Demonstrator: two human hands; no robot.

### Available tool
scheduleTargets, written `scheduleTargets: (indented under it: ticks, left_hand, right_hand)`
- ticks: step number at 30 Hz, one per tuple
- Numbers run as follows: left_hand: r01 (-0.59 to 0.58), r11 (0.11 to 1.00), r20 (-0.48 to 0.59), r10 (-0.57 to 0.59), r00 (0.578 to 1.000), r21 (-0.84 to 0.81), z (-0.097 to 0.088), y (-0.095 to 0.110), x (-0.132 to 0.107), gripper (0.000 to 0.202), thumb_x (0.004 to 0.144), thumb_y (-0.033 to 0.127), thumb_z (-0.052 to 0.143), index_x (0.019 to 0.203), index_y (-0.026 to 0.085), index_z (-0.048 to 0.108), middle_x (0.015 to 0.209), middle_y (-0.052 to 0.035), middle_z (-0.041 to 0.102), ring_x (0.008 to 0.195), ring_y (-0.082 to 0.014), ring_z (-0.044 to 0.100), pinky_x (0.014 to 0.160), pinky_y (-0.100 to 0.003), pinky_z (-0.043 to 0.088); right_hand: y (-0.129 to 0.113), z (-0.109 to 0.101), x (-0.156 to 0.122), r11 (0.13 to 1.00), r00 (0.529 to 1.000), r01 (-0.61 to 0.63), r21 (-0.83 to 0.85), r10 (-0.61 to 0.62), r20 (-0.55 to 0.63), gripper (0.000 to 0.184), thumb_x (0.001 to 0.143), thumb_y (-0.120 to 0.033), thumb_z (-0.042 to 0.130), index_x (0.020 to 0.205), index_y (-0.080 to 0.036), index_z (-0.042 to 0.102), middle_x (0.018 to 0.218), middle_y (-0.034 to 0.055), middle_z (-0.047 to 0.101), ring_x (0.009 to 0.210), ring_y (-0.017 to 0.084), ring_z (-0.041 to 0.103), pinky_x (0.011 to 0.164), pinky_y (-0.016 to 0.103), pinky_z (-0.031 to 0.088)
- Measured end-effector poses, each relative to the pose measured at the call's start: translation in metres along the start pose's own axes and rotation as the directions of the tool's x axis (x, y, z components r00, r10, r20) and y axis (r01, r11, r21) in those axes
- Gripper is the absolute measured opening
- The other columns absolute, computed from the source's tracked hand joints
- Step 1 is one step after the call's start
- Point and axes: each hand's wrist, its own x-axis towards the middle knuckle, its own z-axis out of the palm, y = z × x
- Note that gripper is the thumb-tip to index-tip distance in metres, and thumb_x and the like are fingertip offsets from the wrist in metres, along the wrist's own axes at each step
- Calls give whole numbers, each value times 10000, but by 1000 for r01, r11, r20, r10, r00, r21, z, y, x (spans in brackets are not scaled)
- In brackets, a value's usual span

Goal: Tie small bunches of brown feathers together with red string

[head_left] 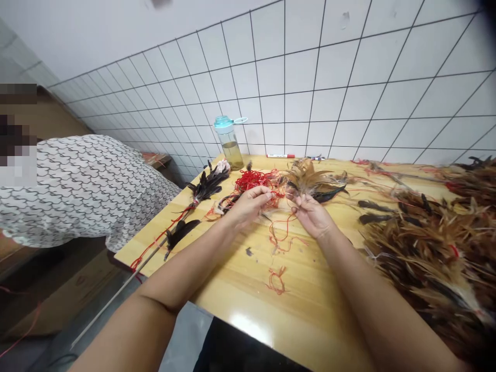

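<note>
My left hand is closed in a pinch on red string, just in front of a tangled red string pile. A short way to its right, my right hand is pinched as well, and red string runs between the two hands. A loose loop of string hangs from the right fingers to the tabletop. Right behind the right hand lies a bunch of tan feathers with dark ones; whether the fingers touch it I cannot tell.
A thin stick with black feathers tied on juts over the table's left edge. Brown feathers are heaped at right. A water bottle and a marker are near the tiled wall. A person in a patterned top is at left.
</note>
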Motion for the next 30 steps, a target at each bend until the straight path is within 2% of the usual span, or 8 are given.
scheduleTargets:
  ticks: [5,9,12,16,18,22,27,30]
  left_hand:
    - [42,996,1,-43,999,-83,19,-27,7,321,616,345,831,790,153,642,776,9,649,669,-68,540,650,-210,382]
    - [41,998,15,-40,999,-42,21,-39,7,307,639,367,819,784,150,656,833,-16,676,748,-99,576,725,-239,410]
    - [19,995,46,-23,999,96,16,-39,5,282,693,364,776,824,146,656,828,-20,663,762,-109,574,765,-254,422]
    - [-98,936,-38,118,992,338,8,-32,1,217,775,321,687,907,159,630,863,-19,636,783,-116,563,760,-251,434]
    - [-159,875,-35,197,980,457,6,-29,0,168,808,295,641,907,161,619,882,-29,634,795,-122,568,752,-252,442]
    - [-279,728,81,296,952,626,6,-29,-1,106,837,241,590,898,162,623,910,-46,639,806,-133,590,715,-252,461]
    - [-509,372,292,504,813,776,4,-33,-1,113,865,167,532,927,177,626,884,-50,617,861,-158,565,781,-289,458]
    - [-547,244,365,526,768,801,2,-36,-1,126,888,171,497,936,179,613,884,-63,607,863,-172,543,794,-303,438]
  right_hand:
    - [11,-3,2,997,998,-60,38,59,32,357,592,-327,843,642,-208,510,725,-27,530,769,129,530,608,239,400]
    - [14,-7,6,998,998,-69,11,69,-4,367,586,-359,850,654,-208,523,700,-28,508,715,126,518,567,229,369]
    - [14,-8,8,998,998,-45,-36,44,-36,390,589,-404,847,649,-206,517,676,-27,497,692,122,517,545,226,344]
    - [13,-8,9,985,1000,-3,-175,-2,-24,412,634,-499,799,641,-202,513,667,-23,497,649,111,507,540,241,320]
    - [14,-7,9,968,1000,9,-249,-13,-16,430,647,-539,775,631,-203,507,658,-21,501,627,109,489,542,250,313]
    - [16,-4,7,936,1000,-3,-351,-1,-11,431,652,-554,751,613,-204,504,612,-25,494,600,112,460,550,260,301]
    - [19,0,5,926,1000,-12,-376,20,16,394,671,-526,728,615,-204,508,602,-29,505,587,110,427,558,261,294]
    - [20,3,3,935,999,-31,-354,36,10,376,667,-496,732,615,-207,498,594,-34,486,593,114,436,561,259,296]
